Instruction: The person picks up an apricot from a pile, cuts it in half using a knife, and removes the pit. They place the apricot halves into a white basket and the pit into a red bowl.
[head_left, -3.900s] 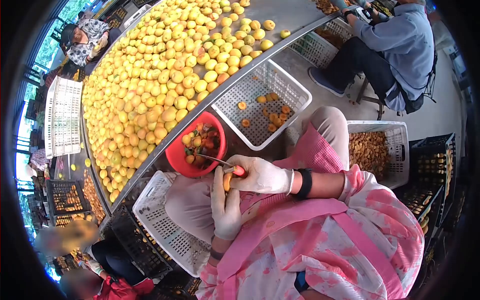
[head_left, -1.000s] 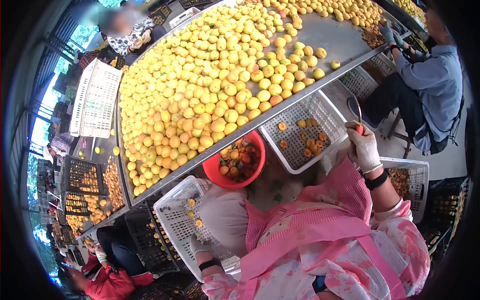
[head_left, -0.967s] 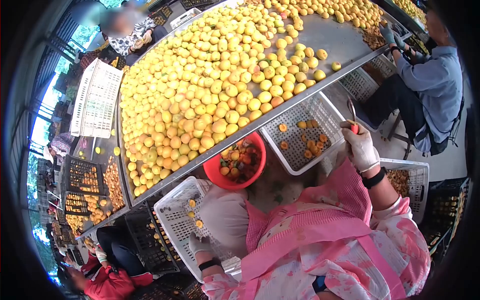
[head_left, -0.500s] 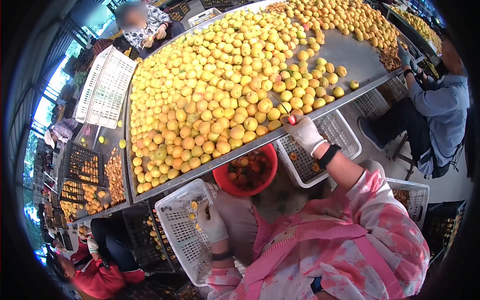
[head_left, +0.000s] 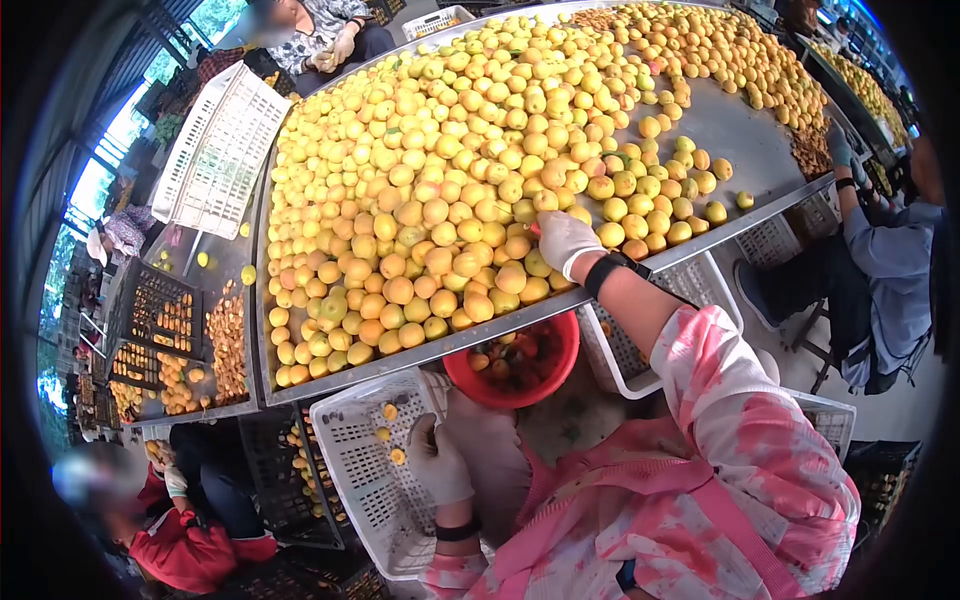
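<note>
My right hand (head_left: pixel 570 243), in a white glove, reaches over the table's edge into the heap of apricots (head_left: pixel 440 215). It is closed around a small knife with a red handle (head_left: pixel 535 229); the blade cannot be made out among the fruit. My left hand (head_left: pixel 440 466), also gloved, hangs beside my knee at the right side of a white plastic crate (head_left: pixel 350 425). Its fingers are loosely bent and apart, with nothing visible in them. A few apricot halves (head_left: pixel 398 456) lie in that crate. Between my knees and the table stands a red basin (head_left: pixel 565 372) with dark fruit pieces.
A metal table rim (head_left: pixel 470 335) runs in front of me. Another white crate (head_left: pixel 640 380) stands right of the basin. A tilted white crate (head_left: pixel 225 150) rests at the table's left. People sit at the right (head_left: pixel 890 260), lower left (head_left: pixel 200 545) and far side (head_left: pixel 320 40).
My right hand has moved from the table edge forward and left into the apricots, carrying the knife. The left hand has drawn slightly down and right, away from the apricot halves. The view has shifted.
</note>
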